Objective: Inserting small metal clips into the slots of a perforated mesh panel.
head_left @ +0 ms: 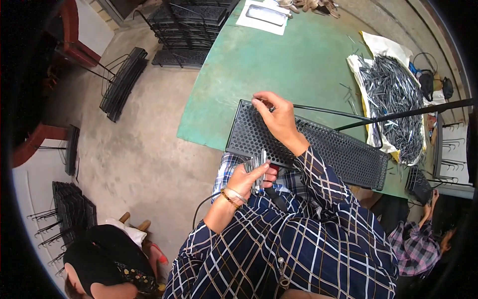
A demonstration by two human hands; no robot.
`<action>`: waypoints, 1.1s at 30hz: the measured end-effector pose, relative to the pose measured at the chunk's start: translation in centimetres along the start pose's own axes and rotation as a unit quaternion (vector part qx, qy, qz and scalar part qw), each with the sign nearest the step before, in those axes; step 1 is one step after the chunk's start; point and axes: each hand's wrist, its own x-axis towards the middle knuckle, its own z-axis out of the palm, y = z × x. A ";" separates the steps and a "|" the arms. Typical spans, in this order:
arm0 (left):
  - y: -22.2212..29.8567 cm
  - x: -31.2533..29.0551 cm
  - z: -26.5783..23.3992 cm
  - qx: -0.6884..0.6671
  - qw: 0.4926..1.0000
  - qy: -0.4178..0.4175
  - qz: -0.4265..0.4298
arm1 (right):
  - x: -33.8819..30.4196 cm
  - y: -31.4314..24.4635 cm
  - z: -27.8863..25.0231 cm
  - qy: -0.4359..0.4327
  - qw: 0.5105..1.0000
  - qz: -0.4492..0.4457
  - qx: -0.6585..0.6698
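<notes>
While the left hand clasps metal strips, the right hand arches over a panel, fingertips together.

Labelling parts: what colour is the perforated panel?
The perforated panel is black; best view: head.

Room beyond panel, black rod rightward

right hand contact unclear, co-worker cropped below
</notes>
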 end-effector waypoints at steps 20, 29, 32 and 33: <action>1.0 -0.2 -0.6 -0.051 0.997 0.010 0.049 | -2.7 -3.6 -3.2 -0.262 0.953 0.154 -0.004; 0.6 0.3 -0.2 -0.057 0.996 0.008 0.061 | -4.3 -2.2 -3.6 -0.218 0.943 0.235 0.092; 0.4 0.4 -0.4 -0.046 0.996 0.013 0.071 | -3.9 -2.7 -3.7 -0.177 0.946 0.238 0.127; 0.4 0.4 -0.5 -0.037 0.997 0.014 0.073 | -3.6 -2.9 -3.6 -0.156 0.946 0.246 0.139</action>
